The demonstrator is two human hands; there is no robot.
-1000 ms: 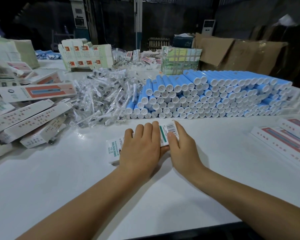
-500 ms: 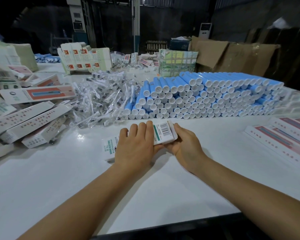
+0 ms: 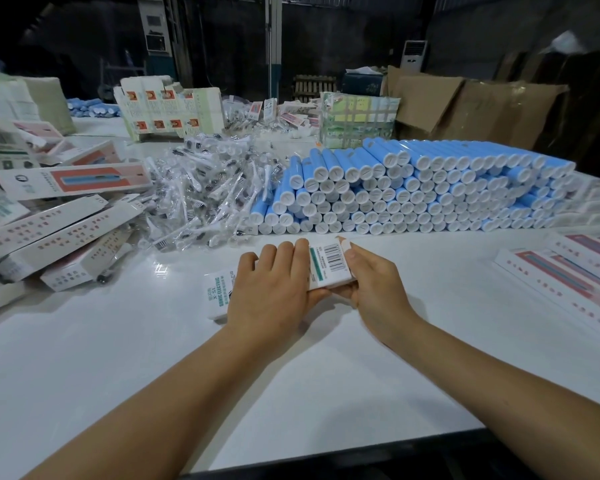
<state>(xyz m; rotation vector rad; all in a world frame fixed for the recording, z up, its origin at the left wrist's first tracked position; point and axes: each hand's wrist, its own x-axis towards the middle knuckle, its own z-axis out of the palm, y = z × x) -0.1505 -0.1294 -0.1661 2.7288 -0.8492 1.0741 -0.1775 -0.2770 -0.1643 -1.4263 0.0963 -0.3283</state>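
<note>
Centre of frame, on the white table (image 3: pixel 118 341): the sonic toothbrush carton (image 3: pixel 329 265) has tilted, its barcode end now raised. I note the left hand (image 3: pixel 271 292) flat, fingers together, pressing its middle. The right hand (image 3: pixel 374 289) curls round the raised end. I judge the end flap is being closed.
</note>
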